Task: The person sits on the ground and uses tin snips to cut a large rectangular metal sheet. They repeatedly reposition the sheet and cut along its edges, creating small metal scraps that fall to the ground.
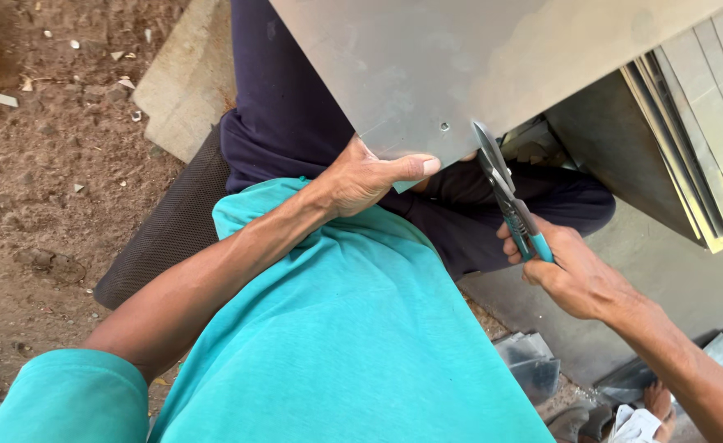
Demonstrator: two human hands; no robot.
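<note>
Over the lap, a large flat grey sheet of metal [460,57] meets the blades of teal-handled metal snips [505,197] at its lower edge.
The sheet could slip or its sharp edge cut the thumb, since the left hand [366,176] pinches that edge just beside the blades; the right hand [571,271], arm bent inward, is clenched around the handles.

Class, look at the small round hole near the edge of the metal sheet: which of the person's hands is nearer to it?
Left. The left hand grips the metal sheet just below the hole. The right hand is farther down, holding the snips.
</note>
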